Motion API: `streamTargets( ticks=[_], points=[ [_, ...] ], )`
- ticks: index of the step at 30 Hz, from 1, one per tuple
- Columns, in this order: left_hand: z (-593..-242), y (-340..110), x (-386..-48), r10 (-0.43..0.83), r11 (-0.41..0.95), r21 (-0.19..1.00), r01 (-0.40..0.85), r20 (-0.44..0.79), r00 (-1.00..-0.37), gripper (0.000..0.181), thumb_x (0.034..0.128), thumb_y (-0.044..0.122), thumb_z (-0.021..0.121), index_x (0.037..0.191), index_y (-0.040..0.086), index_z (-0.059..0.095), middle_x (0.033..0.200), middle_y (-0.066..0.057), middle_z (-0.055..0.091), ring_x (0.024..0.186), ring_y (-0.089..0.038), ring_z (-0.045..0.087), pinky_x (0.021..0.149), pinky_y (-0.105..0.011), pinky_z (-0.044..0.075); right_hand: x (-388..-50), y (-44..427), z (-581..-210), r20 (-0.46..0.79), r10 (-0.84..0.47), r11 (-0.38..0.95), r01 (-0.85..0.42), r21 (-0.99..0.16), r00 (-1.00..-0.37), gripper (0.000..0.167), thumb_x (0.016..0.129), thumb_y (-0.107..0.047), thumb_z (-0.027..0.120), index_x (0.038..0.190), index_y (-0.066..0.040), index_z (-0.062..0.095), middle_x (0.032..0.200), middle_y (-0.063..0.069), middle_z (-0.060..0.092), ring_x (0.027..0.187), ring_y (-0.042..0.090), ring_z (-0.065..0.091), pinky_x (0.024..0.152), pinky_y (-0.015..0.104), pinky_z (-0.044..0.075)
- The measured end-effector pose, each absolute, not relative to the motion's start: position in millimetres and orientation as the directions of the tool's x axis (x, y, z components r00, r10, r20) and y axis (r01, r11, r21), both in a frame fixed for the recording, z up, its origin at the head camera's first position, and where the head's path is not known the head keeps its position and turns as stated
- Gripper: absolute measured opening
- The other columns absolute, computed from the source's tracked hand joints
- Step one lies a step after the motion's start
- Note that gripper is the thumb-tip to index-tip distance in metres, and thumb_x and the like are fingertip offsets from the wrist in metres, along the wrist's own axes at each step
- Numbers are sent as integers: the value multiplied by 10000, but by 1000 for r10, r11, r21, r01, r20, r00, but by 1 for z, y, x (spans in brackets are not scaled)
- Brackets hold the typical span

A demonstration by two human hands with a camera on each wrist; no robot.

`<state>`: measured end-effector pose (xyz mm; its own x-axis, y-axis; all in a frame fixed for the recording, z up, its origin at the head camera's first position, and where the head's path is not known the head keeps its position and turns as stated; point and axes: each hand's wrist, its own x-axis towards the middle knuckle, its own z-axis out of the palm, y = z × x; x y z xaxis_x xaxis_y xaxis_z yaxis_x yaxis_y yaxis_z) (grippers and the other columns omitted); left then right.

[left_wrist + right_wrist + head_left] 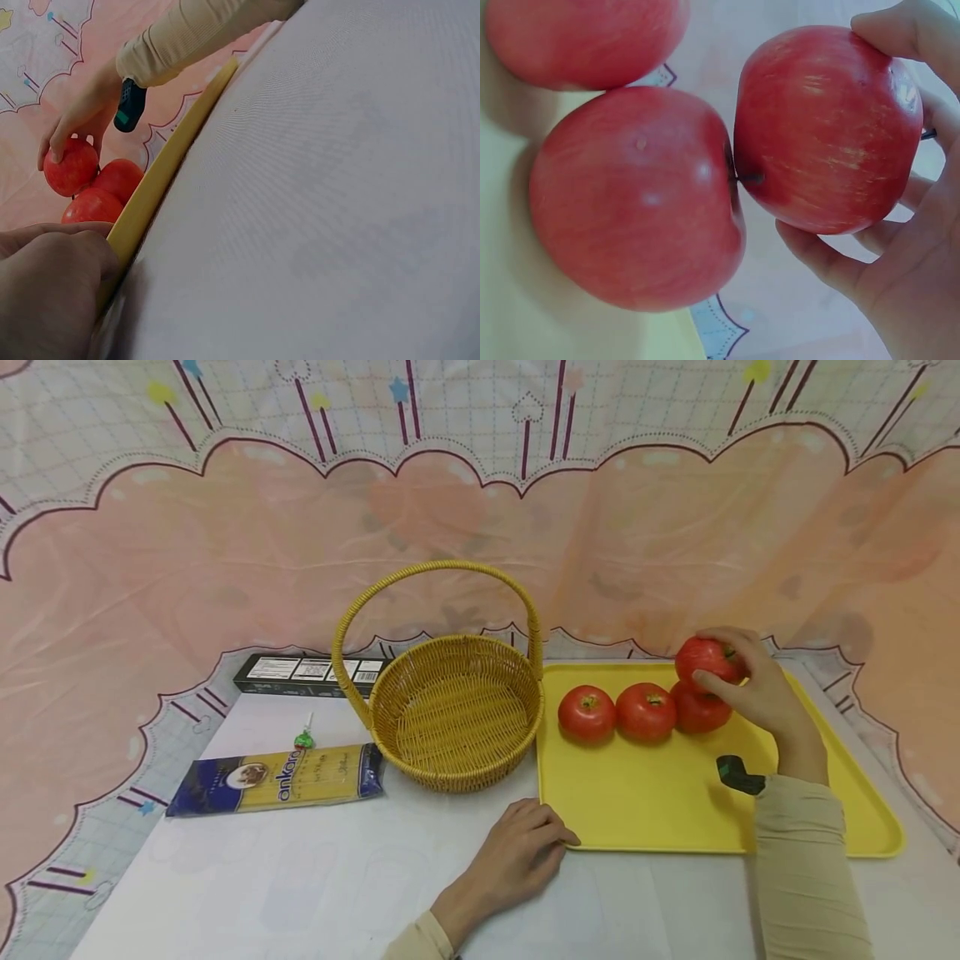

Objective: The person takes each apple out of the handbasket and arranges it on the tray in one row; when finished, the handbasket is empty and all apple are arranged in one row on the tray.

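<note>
My right hand (759,689) grips a red apple (705,660) at the back of the yellow tray (645,802). In the right wrist view, thumb and fingers curve around this apple, and it meets the stem end of another apple (641,202). In the head view that lower apple (701,708) is partly covered by the held one. Two more apples, a middle one (646,712) and a left one (587,713), sit beside it in a row. At the tray's front left corner my left hand (517,852) pinches the rim, its thumb outside in the left wrist view.
Left of the tray stands a yellow wicker basket (461,718) with a tall handle; nothing lies inside. Farther left are a blue-and-yellow pasta packet (277,779), a green-wrapped lollipop (303,740) and a long dark box (311,674). A patterned cloth (450,527) hangs behind.
</note>
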<state>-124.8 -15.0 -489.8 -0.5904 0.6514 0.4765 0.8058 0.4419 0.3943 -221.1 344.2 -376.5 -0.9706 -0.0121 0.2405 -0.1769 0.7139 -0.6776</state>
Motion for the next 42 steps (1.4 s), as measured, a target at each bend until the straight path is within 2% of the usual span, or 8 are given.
streamTargets(
  ticks=[5,8,13,19,28,32,42],
  points=[
    [-489,-15,-125,653,440,394,807,477,-588,172,932,185,544,986,255,692,902,135,588,946,-27,514,1084,-291,358,-222,351,-381,283,0,720,-196,-666,-959,565,861,-246,684,1377,-236,453,1327,24,377,1031,89,394,787,90,355],
    [-489,-15,-125,652,438,394,808,479,-587,166,927,182,554,982,255,692,901,138,587,946,-27,516,1081,-292,361,-223,354,-384,320,7,709,-221,-670,-947,555,852,-203,695,1361,-209,475,1293,9,395,992,37,404,761,27,333],
    [-490,-16,-125,653,441,387,810,481,-586,163,921,176,564,981,259,691,901,142,584,944,-23,515,1072,-296,370,-222,355,-385,347,15,693,-240,-679,-938,533,855,-185,688,1350,-186,488,1283,27,387,966,17,408,754,30,334],
    [-489,-18,-125,646,438,398,806,484,-590,161,917,179,570,981,265,689,900,144,584,933,-19,513,1069,-297,370,-224,351,-383,324,25,700,-215,-681,-946,541,867,-230,674,1367,-219,468,1305,64,367,964,79,401,748,51,340],
    [-489,-17,-125,656,429,407,807,474,-588,165,911,171,572,988,264,685,912,143,591,959,-22,515,1065,-295,373,-225,359,-386,322,57,718,-185,-671,-945,564,865,-236,676,1384,-240,455,1313,40,373,920,89,402,714,59,346],
    [-488,-17,-125,658,435,395,809,473,-585,164,918,179,561,983,264,685,908,145,589,955,-26,518,1063,-297,375,-225,361,-385,337,51,728,-196,-657,-940,562,862,-226,680,1379,-236,461,1294,39,383,892,96,394,697,89,347],
    [-487,-17,-124,652,429,405,807,479,-587,166,918,173,566,984,264,688,909,145,586,952,-23,516,1063,-291,371,-224,374,-387,356,17,735,-230,-638,-934,557,860,-208,680,1375,-224,469,1278,-18,389,880,71,396,682,76,346]
  ],
)
